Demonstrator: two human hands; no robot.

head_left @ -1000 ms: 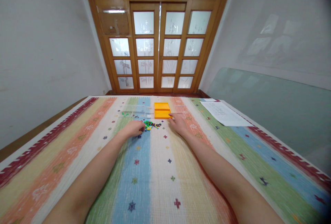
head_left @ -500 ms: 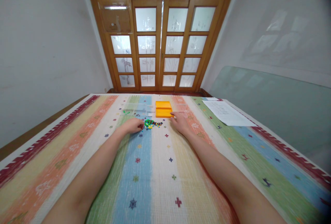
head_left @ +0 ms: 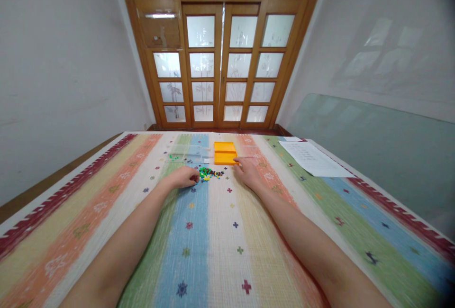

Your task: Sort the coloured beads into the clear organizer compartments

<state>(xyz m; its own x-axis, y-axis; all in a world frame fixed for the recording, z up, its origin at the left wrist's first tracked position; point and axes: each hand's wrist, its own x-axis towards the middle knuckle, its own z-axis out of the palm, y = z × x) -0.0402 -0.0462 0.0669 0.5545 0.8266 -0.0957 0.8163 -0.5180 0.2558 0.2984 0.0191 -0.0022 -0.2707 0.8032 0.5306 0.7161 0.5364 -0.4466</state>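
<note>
Small coloured pieces are lying heaped on the striped cloth between your hands. Little is differing from a moment ago: your left hand is staying at the heap's left edge, its narrow-curled fingers blocking the view, so I cannot tell whether they are gripping a piece; your right hand is keeping a fingertip at the orange box, its grip also unclear. Behind your left hand a clear tray is holding green pieces; rightmost, a paper sheet is lying.
</note>
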